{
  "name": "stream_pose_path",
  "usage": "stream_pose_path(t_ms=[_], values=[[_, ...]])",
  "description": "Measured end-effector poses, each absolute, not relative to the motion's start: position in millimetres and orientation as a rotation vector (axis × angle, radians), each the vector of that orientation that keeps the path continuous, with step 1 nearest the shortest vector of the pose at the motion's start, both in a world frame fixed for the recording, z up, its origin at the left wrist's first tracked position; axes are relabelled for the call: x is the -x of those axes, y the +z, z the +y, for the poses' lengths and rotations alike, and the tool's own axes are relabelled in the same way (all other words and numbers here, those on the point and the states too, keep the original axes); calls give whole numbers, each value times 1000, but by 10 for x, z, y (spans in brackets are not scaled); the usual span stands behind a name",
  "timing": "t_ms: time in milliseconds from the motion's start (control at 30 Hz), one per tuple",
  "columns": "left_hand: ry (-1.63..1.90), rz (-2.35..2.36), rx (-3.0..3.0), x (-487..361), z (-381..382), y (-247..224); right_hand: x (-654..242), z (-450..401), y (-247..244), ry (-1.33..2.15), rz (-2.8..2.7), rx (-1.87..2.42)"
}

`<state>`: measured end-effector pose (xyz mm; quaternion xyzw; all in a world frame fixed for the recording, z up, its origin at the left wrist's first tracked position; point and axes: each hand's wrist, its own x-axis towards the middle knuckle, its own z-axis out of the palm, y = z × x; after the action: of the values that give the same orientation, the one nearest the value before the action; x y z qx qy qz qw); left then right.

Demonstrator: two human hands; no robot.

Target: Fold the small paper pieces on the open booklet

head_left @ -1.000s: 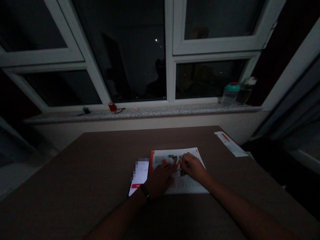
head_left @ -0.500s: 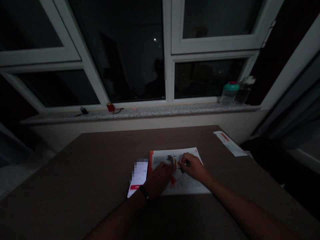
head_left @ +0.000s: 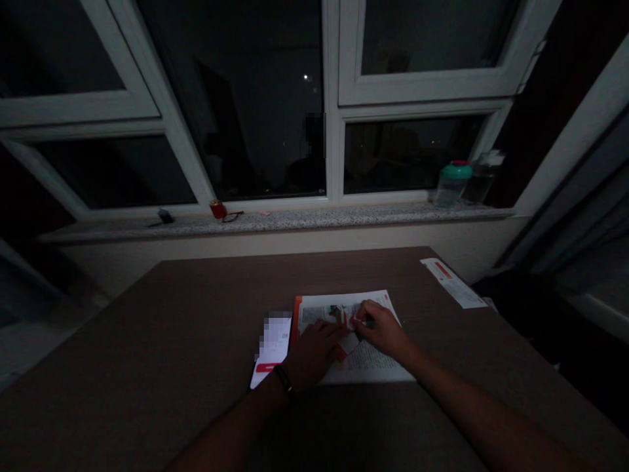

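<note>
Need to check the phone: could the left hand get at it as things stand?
Likely yes. The phone lies close beside the left hand, with nothing seen in between, though that hand rests on the printed sheet.

A red patch (head_left: 341,354) now shows on the booklet (head_left: 378,366); digits (head_left: 285,335) on the phone (head_left: 272,347) have gone from 07 to apparently 08.

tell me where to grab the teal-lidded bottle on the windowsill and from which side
Probably best around the clear body of the teal-lidded bottle, just under its lid, coming from the front left. It stands upright, with the window behind it and another bottle close on its right.
</note>
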<state>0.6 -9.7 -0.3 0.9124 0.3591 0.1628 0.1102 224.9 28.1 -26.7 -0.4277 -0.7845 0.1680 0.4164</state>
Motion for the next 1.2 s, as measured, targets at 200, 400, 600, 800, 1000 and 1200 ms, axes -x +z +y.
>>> stream_pose_path(t_ms=[200,400,600,800,1000,1200], values=[[512,1070,-2554,-7,-105,57,-2252,254,-241,440,-1986,1060],[501,1048,-2566,4,-105,65,-2243,215,-173,540,-2083,947],[560,1088,-2540,9,-95,-8,-2246,208,-157,541,-2114,930],[631,1084,-2496,22,-93,-2,-2246,202,-136,543,-2129,916],[608,1093,-2498,14,-108,34,-2256,217,-170,568,-2113,910],[570,1099,-2516,0,-133,55,-2282,209,-157,616,-2177,853]])
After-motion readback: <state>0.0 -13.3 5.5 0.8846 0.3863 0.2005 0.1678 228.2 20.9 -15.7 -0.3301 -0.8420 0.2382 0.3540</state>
